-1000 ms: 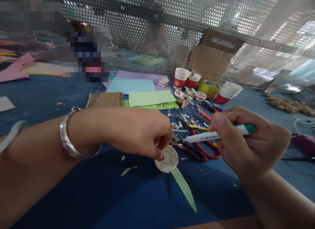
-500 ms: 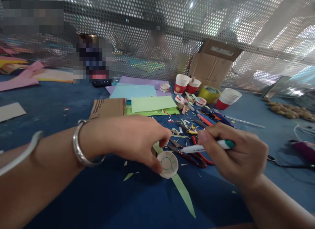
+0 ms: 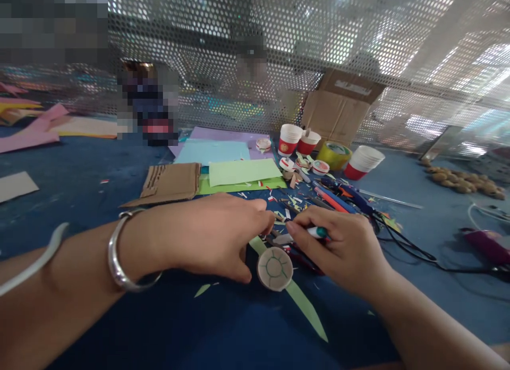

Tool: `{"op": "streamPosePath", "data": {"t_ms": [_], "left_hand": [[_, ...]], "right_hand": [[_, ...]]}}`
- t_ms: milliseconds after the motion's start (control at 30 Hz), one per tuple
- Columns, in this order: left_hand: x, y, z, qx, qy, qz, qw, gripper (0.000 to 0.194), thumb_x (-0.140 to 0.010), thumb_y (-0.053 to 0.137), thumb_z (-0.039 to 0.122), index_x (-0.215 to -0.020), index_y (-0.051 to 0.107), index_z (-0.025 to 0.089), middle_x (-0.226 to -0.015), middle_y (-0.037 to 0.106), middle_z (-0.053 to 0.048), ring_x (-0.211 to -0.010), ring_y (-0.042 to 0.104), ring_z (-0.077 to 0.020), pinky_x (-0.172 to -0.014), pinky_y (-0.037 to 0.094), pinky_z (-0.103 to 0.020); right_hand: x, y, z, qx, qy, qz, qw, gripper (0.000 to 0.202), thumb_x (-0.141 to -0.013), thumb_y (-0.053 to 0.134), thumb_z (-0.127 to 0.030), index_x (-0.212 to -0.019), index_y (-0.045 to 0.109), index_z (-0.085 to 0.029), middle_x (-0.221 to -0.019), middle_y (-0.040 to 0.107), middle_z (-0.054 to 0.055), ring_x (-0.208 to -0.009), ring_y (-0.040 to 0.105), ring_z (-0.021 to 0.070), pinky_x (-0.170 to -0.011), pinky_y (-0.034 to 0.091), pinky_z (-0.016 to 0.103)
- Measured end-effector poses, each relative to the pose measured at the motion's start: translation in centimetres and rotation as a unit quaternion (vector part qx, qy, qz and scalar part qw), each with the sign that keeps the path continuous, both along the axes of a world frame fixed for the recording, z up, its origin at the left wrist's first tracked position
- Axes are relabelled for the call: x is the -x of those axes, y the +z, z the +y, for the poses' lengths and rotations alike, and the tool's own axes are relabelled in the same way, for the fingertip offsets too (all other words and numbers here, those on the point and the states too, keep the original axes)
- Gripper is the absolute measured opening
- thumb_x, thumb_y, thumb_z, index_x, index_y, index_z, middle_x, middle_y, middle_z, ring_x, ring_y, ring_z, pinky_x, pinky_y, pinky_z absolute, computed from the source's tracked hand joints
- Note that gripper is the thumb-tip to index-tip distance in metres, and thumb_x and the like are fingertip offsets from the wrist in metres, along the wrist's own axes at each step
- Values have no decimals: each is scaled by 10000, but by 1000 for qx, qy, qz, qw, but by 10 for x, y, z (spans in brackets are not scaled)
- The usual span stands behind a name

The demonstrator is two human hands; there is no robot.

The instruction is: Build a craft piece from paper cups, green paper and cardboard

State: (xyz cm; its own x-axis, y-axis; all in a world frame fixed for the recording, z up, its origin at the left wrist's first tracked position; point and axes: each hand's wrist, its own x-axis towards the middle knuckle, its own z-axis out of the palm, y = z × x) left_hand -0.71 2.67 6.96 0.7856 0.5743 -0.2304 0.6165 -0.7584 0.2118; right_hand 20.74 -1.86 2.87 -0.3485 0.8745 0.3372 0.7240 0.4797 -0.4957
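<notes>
A small round paper disc (image 3: 274, 269) lies face up in front of me, with a green ring and short green lines running from it to its rim. My left hand (image 3: 227, 237) is just left of the disc, thumb and fingers apart; a brownish bit shows behind the thumb and I cannot make it out. Pinched in my right hand (image 3: 338, 248) is a white marker (image 3: 297, 234) with a green end, slanting above the disc's upper right. Its tip is blurred. A pointed light-green paper strip (image 3: 306, 309) passes beneath the disc.
Beyond my hands are green paper sheets (image 3: 245, 171), corrugated cardboard (image 3: 171, 180) and paper scraps. Paper cups (image 3: 290, 140), yellow tape (image 3: 333, 155) and pens (image 3: 329, 196) stand or lie at right. Black cables (image 3: 418, 249) cross the right side. A perforated screen (image 3: 223, 57) rises behind.
My left thumb has come off the disc's edge, leaving a gap. My right hand has moved left with the marker, closer to the disc.
</notes>
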Motion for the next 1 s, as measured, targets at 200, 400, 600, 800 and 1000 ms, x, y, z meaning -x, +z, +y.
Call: {"op": "streamPosePath", "data": {"t_ms": [200, 400, 600, 800, 1000], "left_hand": [[-10, -12, -5, 32, 22, -2, 999, 648, -643, 776, 607, -1120, 637, 192, -1050, 616, -90, -866, 607, -269, -612, 411, -318], [-16, -29, -7, 49, 13, -76, 996, 533, -658, 759, 526, -1051, 660, 180, -1056, 612, -104, -955, 567, -299, -740, 484, -385], [-2, -10, -3, 29, 36, -78, 996, 355, -693, 671, 384, -985, 611, 190, -1034, 591, -100, -939, 522, -283, -749, 441, -378], [17, -10, 4, -37, 116, -153, 981, 370, -715, 669, 343, -1030, 534, 201, -1064, 571, -80, -1025, 476, -297, -872, 406, -433], [10, -26, 0, -132, 100, -243, 956, 334, -723, 719, 317, -995, 551, 219, -1289, 519, -109, -1224, 388, -339, -1039, 328, -527]], "right_hand": [[1, 0, 2, 22, -11, 12, 1000, 248, -948, 569, -299, -734, 621, -184, -605, 567, -42, -539, 460, 87, -533, 361, 213], [-2, 2, 4, 5, -50, 14, 999, 250, -923, 596, -297, -699, 610, -187, -559, 524, -48, -496, 429, 84, -486, 348, 206], [-5, -1, 9, 24, -93, 69, 993, 255, -918, 626, -369, -739, 651, -190, -529, 511, -54, -398, 345, 69, -388, 255, 224], [-1, 0, 13, 66, -62, 9, 996, 213, -945, 604, -365, -824, 676, -204, -652, 635, -24, -499, 518, 101, -457, 366, 220], [6, -2, 9, 73, -32, 33, 996, 225, -952, 610, -411, -959, 719, -215, -926, 737, 38, -857, 682, 190, -686, 499, 279]]}}
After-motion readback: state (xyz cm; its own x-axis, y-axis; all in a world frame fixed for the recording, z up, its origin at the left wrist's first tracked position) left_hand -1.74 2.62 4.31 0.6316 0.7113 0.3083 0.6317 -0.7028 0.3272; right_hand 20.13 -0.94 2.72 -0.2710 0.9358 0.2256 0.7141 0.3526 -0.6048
